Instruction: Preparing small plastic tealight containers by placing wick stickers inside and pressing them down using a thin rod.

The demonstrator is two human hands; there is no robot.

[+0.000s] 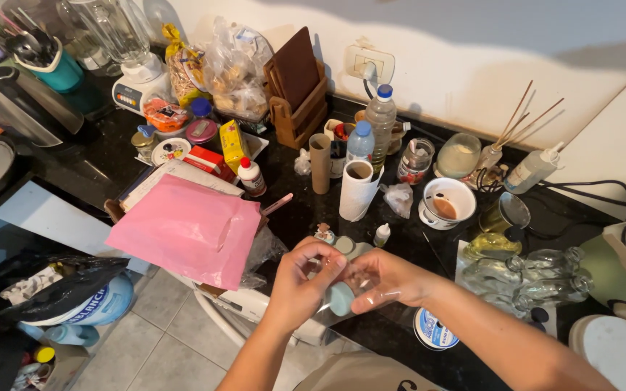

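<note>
Both hands meet above the front edge of a dark counter (306, 210). My left hand (302, 279) and my right hand (385, 279) together grip a clear plastic bag (360, 286) with pale teal blocks (342, 295) inside. More teal pieces (349, 247) lie on the counter just beyond my fingers, beside a tiny figurine (322, 233) and a small white dropper bottle (382, 234).
A pink plastic bag (190, 228) lies to the left. Behind stand a paper roll (359, 190), a cardboard tube (320, 163), water bottles (380, 124), a white bowl (446, 203), glass bottles (537, 279), a blender (128, 51) and a round tape roll (435, 329).
</note>
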